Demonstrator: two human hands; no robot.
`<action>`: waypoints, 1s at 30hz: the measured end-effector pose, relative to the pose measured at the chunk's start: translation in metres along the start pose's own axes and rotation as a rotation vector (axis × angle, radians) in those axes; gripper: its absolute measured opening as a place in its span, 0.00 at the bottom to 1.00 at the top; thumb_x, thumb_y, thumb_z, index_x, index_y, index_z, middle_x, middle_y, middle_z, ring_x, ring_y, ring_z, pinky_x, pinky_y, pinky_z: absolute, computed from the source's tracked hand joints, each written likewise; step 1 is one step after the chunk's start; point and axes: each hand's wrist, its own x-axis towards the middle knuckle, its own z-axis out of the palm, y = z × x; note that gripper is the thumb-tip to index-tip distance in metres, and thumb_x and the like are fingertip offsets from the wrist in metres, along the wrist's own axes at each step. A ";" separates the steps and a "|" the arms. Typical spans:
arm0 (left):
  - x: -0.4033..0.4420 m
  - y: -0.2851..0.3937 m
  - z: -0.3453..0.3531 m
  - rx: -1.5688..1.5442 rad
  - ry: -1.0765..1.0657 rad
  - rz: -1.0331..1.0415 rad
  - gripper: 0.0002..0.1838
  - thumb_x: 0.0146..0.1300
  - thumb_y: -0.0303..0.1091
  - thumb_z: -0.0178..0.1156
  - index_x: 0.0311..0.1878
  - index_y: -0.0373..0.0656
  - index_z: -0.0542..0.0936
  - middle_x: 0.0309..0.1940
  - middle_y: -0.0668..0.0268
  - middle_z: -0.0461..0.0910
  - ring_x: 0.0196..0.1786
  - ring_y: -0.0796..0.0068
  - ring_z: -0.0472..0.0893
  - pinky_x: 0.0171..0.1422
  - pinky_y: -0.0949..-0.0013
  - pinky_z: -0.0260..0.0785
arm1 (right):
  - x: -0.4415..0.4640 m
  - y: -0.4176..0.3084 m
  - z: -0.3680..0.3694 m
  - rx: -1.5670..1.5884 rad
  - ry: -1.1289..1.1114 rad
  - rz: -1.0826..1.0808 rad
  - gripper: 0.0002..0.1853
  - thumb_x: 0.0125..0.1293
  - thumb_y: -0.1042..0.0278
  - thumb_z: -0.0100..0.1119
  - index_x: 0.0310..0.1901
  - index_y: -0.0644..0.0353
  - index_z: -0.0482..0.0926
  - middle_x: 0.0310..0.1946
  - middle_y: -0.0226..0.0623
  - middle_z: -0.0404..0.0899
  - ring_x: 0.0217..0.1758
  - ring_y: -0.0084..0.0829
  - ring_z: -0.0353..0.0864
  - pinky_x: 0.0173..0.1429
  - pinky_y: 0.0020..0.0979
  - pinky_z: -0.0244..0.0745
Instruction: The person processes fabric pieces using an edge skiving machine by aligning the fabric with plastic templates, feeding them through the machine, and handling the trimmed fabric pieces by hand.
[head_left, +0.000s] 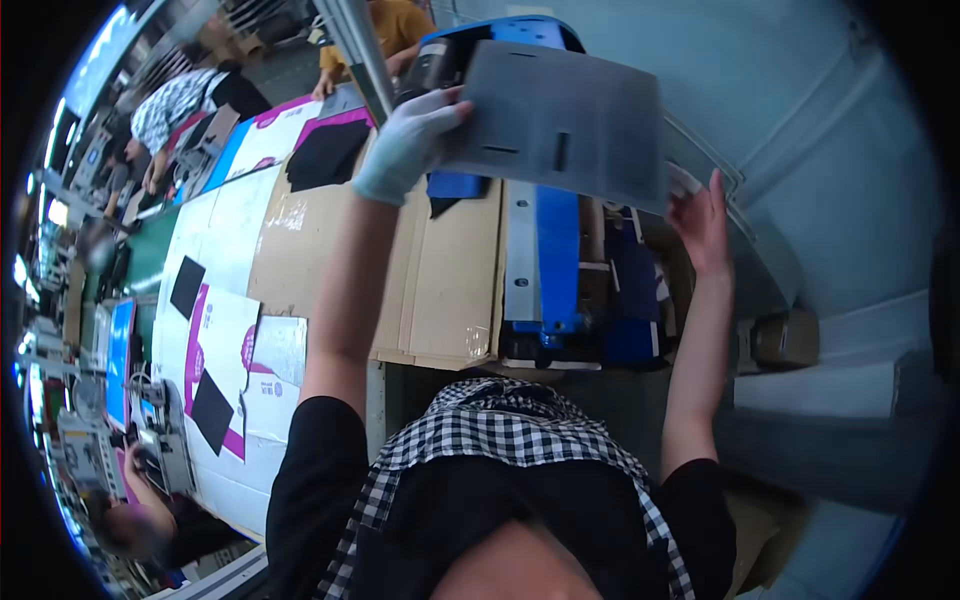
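A translucent grey plastic sheet (610, 115) with several narrow slots hangs tilted in the air in front of me. My left hand (412, 140), in a pale glove with bare fingertips showing, is closed on the sheet's left edge. At its lower right corner is my right hand (703, 228), thumb spread away and fingers beside the edge, apparently touching it. White coverings show on some right fingers. Below the sheet stands a blue machine (558, 260) with a metal strip, partly hidden by it.
Cardboard (440, 285) covers the bench left of the machine. Black pieces (328, 155) lie at the back, with dark rectangles (211, 412) on white-and-purple board at left. Other people work beyond, one in a checked shirt (178, 105). A pale wall (810, 150) stands at right.
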 end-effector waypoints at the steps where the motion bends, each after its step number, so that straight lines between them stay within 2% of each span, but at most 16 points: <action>1: 0.008 -0.005 0.026 -0.017 -0.029 -0.004 0.21 0.61 0.33 0.57 0.54 0.30 0.69 0.35 0.66 0.77 0.34 0.82 0.78 0.36 0.81 0.69 | -0.002 -0.006 0.006 0.058 0.036 -0.012 0.29 0.68 0.44 0.40 0.56 0.64 0.68 0.48 0.34 0.75 0.45 0.25 0.75 0.48 0.28 0.69; 2: 0.015 -0.010 0.051 -0.034 -0.055 -0.007 0.20 0.61 0.33 0.57 0.53 0.31 0.70 0.33 0.68 0.77 0.31 0.84 0.77 0.31 0.83 0.68 | -0.003 -0.010 -0.003 0.087 0.068 -0.055 0.28 0.67 0.45 0.42 0.56 0.64 0.69 0.48 0.35 0.75 0.47 0.26 0.75 0.50 0.29 0.69; 4: 0.026 -0.011 0.086 -0.075 -0.172 -0.002 0.18 0.62 0.30 0.54 0.53 0.28 0.70 0.40 0.65 0.76 0.41 0.78 0.78 0.48 0.75 0.72 | -0.010 -0.024 -0.013 0.134 0.123 -0.138 0.26 0.67 0.49 0.45 0.54 0.64 0.70 0.47 0.35 0.76 0.51 0.29 0.75 0.54 0.33 0.69; 5: 0.028 -0.009 0.098 0.140 -0.115 -0.110 0.18 0.62 0.31 0.55 0.52 0.30 0.70 0.38 0.66 0.77 0.38 0.79 0.78 0.43 0.78 0.72 | -0.014 -0.027 -0.020 0.188 0.152 -0.153 0.24 0.67 0.50 0.45 0.54 0.64 0.71 0.47 0.36 0.76 0.50 0.30 0.75 0.55 0.34 0.69; 6: 0.040 -0.029 0.106 0.090 -0.157 -0.003 0.19 0.62 0.32 0.55 0.52 0.31 0.71 0.34 0.68 0.77 0.33 0.82 0.78 0.36 0.81 0.71 | -0.018 -0.030 -0.024 0.244 0.178 -0.167 0.23 0.66 0.52 0.46 0.53 0.64 0.71 0.47 0.36 0.76 0.50 0.30 0.75 0.55 0.34 0.69; 8: 0.043 -0.035 0.121 0.361 -0.156 0.079 0.20 0.61 0.35 0.57 0.53 0.31 0.70 0.29 0.67 0.77 0.28 0.82 0.78 0.29 0.80 0.69 | -0.022 -0.033 -0.028 0.317 0.183 -0.195 0.22 0.65 0.55 0.47 0.52 0.64 0.72 0.47 0.36 0.76 0.50 0.31 0.76 0.56 0.35 0.69; 9: 0.033 -0.018 0.133 0.437 -0.161 -0.016 0.23 0.60 0.37 0.58 0.53 0.30 0.70 0.24 0.65 0.77 0.24 0.81 0.77 0.24 0.78 0.67 | -0.023 -0.033 -0.035 0.338 0.160 -0.209 0.21 0.65 0.56 0.47 0.52 0.64 0.72 0.47 0.37 0.77 0.50 0.32 0.76 0.56 0.35 0.69; 12: 0.033 -0.014 0.140 0.708 -0.073 0.053 0.21 0.56 0.39 0.61 0.45 0.29 0.74 0.22 0.61 0.77 0.23 0.76 0.78 0.24 0.75 0.68 | -0.018 -0.024 -0.059 0.402 0.131 -0.202 0.20 0.65 0.57 0.48 0.51 0.64 0.73 0.47 0.37 0.77 0.50 0.32 0.76 0.56 0.36 0.70; 13: 0.037 -0.018 0.131 0.805 -0.013 0.115 0.23 0.56 0.44 0.62 0.43 0.29 0.74 0.23 0.61 0.78 0.23 0.77 0.78 0.25 0.76 0.69 | -0.016 -0.017 -0.068 0.423 0.127 -0.189 0.20 0.65 0.57 0.48 0.50 0.64 0.73 0.47 0.37 0.77 0.50 0.32 0.76 0.55 0.36 0.70; 14: 0.035 -0.017 0.118 0.767 -0.020 0.034 0.23 0.58 0.47 0.59 0.41 0.31 0.76 0.21 0.63 0.77 0.21 0.79 0.76 0.24 0.77 0.68 | -0.016 -0.009 -0.075 0.410 0.170 -0.172 0.20 0.64 0.56 0.48 0.50 0.64 0.73 0.47 0.37 0.77 0.49 0.32 0.76 0.55 0.35 0.70; 18: 0.025 -0.028 0.052 0.573 -0.051 -0.094 0.20 0.63 0.46 0.54 0.38 0.35 0.76 0.19 0.67 0.75 0.17 0.84 0.70 0.20 0.78 0.63 | -0.015 0.017 -0.091 0.383 0.275 -0.044 0.20 0.62 0.57 0.50 0.49 0.63 0.74 0.44 0.35 0.78 0.47 0.31 0.77 0.52 0.33 0.71; 21: 0.014 -0.055 0.001 0.473 -0.060 -0.211 0.21 0.65 0.48 0.51 0.38 0.35 0.76 0.20 0.68 0.75 0.19 0.84 0.71 0.22 0.80 0.63 | -0.006 0.053 -0.112 0.385 0.281 0.065 0.19 0.62 0.57 0.51 0.48 0.62 0.74 0.43 0.34 0.78 0.45 0.30 0.77 0.50 0.31 0.72; 26: -0.005 -0.089 -0.022 0.197 0.058 -0.373 0.21 0.63 0.51 0.52 0.38 0.39 0.77 0.25 0.67 0.76 0.21 0.83 0.72 0.22 0.78 0.64 | 0.015 0.123 -0.133 0.320 0.347 0.083 0.24 0.63 0.51 0.52 0.51 0.63 0.73 0.44 0.33 0.77 0.45 0.29 0.76 0.50 0.29 0.72; 27: -0.004 -0.096 -0.021 0.294 0.084 -0.401 0.20 0.62 0.52 0.53 0.37 0.41 0.77 0.24 0.69 0.75 0.21 0.83 0.71 0.21 0.78 0.63 | 0.021 0.132 -0.134 0.301 0.379 0.091 0.26 0.63 0.48 0.52 0.53 0.64 0.72 0.46 0.33 0.76 0.46 0.28 0.76 0.51 0.29 0.72; 29: -0.012 -0.102 -0.010 0.413 0.190 -0.339 0.22 0.58 0.57 0.56 0.31 0.46 0.80 0.19 0.72 0.72 0.18 0.83 0.69 0.20 0.75 0.61 | 0.013 0.114 -0.094 0.022 0.337 0.227 0.31 0.67 0.42 0.41 0.59 0.61 0.66 0.54 0.34 0.71 0.56 0.29 0.70 0.59 0.31 0.66; 30: -0.009 -0.131 -0.021 0.611 0.226 -0.240 0.25 0.55 0.60 0.57 0.24 0.45 0.80 0.14 0.71 0.71 0.16 0.81 0.68 0.20 0.71 0.60 | 0.016 0.122 -0.101 0.085 0.228 0.272 0.33 0.64 0.42 0.47 0.61 0.61 0.65 0.58 0.37 0.68 0.60 0.29 0.67 0.62 0.30 0.63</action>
